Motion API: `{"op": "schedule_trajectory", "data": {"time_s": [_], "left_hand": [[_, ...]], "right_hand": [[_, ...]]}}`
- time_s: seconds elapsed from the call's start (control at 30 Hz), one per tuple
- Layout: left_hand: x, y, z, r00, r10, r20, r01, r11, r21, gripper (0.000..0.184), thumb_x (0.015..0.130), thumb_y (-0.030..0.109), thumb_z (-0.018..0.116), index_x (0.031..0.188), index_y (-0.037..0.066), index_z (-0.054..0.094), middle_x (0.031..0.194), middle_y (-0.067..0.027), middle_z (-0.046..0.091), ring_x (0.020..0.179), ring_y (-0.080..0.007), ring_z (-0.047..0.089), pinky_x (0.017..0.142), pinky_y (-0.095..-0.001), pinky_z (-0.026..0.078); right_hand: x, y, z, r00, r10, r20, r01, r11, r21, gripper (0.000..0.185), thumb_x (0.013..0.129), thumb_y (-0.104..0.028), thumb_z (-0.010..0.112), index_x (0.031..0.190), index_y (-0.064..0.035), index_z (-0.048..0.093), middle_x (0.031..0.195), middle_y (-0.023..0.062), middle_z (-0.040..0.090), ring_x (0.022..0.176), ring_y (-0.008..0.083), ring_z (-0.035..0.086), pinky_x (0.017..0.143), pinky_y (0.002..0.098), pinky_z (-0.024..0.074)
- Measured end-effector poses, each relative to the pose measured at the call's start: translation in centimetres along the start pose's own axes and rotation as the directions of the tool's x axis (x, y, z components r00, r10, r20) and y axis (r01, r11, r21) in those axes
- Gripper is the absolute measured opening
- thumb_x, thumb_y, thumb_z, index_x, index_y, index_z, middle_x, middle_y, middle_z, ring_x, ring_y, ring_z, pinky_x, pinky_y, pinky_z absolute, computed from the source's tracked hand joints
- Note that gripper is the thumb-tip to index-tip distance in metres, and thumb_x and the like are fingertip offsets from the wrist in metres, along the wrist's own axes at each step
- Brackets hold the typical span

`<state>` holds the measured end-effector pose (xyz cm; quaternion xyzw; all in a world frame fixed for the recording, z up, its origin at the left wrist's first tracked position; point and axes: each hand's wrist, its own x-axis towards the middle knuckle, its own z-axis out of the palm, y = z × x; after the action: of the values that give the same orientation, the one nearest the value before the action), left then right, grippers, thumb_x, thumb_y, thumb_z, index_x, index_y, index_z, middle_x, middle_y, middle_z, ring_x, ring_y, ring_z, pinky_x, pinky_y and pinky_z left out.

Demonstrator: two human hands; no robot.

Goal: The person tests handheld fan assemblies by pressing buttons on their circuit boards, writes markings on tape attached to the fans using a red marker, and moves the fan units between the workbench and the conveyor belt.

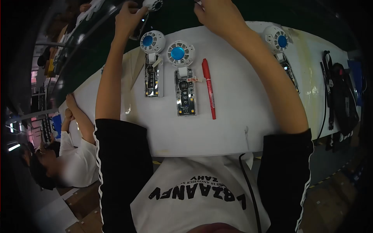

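The dim room is the widest thing, its floor edged by a yellow-and-black line, with brown boxes at the lower left; past the tabletop's far edge lies a dark green surface. The white tabletop bows along that far edge, tape strips running over its left and right parts. By its left corner a co-worker in a white top leans both forearms on the edge. The wearer's bare forearms cross the tabletop from the near edge and stand between the camera and whatever is beneath them. A black bag with straps lies along the right edge. The left hand, beyond the far edge, is grasping the held fan near its white head; the right hand is cut by the picture's top, so its grip cannot be told. Near the far edge, left of centre, lie a left fan and, nearer, a middle fan; towards the far right corner a right fan lies close beside the right forearm. A red marker lies just right of the middle fan, whose neck bears a small red-lettered tag
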<state>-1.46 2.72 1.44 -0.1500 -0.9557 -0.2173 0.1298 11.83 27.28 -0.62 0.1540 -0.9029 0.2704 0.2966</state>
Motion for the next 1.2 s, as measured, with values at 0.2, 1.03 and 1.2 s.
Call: {"op": "schedule_trajectory", "data": {"time_s": [0.2,1.03,1.2], "left_hand": [[-4.9,-0.7,-3.5,0.986,0.158,-0.056,-0.164,0.849,-0.502,0.027,0.085,0.026,0.058,0.103,0.007,0.059,0.091,-0.0058,0.062,0.084,-0.0132,0.060,0.075,-0.0251,0.045],[-22.0,10.1,-5.6,0.659,0.693,0.293,-0.464,0.681,-0.567,0.019,0.082,0.020,0.061,0.085,0.003,0.052,0.072,-0.0078,0.057,0.061,-0.0244,0.058,0.051,-0.0353,0.046],[-22.1,8.5,-6.3,0.691,0.634,0.348,-0.343,0.710,-0.615,0.021,0.083,0.022,0.060,0.080,0.004,0.051,0.064,-0.0065,0.055,0.055,-0.0245,0.056,0.048,-0.0352,0.044]], "right_hand": [[-8.3,-4.3,-4.6,0.793,-0.538,0.286,0.514,0.843,0.159,0.023,0.073,-0.008,0.062,0.095,-0.0100,0.058,0.090,0.0018,0.060,0.083,0.0165,0.058,0.064,0.0259,0.0464],[-9.9,-11.4,-8.7,0.993,0.048,0.110,-0.116,0.626,0.771,0.026,0.079,0.004,0.058,0.101,0.0030,0.043,0.078,0.0093,0.048,0.054,0.0122,0.054,0.046,0.0242,0.0521],[-9.6,-11.6,-8.1,0.966,0.236,0.110,-0.211,0.464,0.861,0.026,0.084,-0.004,0.055,0.105,0.0027,0.041,0.074,0.0065,0.046,0.055,0.0111,0.052,0.043,0.0224,0.0476]]}}
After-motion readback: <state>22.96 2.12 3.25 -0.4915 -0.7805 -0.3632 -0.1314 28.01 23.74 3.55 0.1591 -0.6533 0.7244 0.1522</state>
